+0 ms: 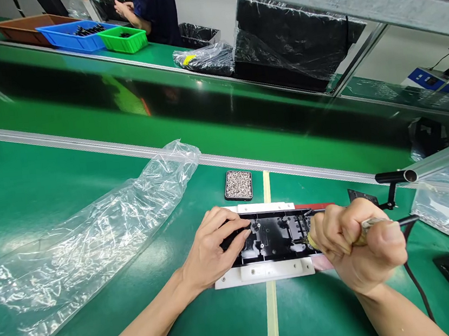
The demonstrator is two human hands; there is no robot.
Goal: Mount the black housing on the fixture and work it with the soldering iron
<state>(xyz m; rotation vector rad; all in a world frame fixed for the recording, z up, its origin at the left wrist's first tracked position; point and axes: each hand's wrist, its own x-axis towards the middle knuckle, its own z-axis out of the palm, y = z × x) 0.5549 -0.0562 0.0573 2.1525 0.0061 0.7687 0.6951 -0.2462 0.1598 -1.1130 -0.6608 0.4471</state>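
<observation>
A long black plastic housing [272, 238] with ribs and screw posts lies in a white fixture [278, 270] on the green bench. At the housing's left end, my left hand [213, 245] is closed, thumb and fingers pinching a dark part [231, 239]; its exact shape is hidden by the fingers. My right hand [358, 241] wraps round a corded screwdriver [312, 241] with a worn yellowish body. The driver's thin tip points left, down into the right half of the housing; whether it touches a screw cannot be made out.
A small black tray of tiny screws [238, 185] stands behind the fixture. Clear plastic bags lie left [106, 237] and right [448, 208]. A metal rail [290, 169] crosses behind. Beyond it are blue [73, 42] and green [122, 40] bins and a co-worker [154, 13].
</observation>
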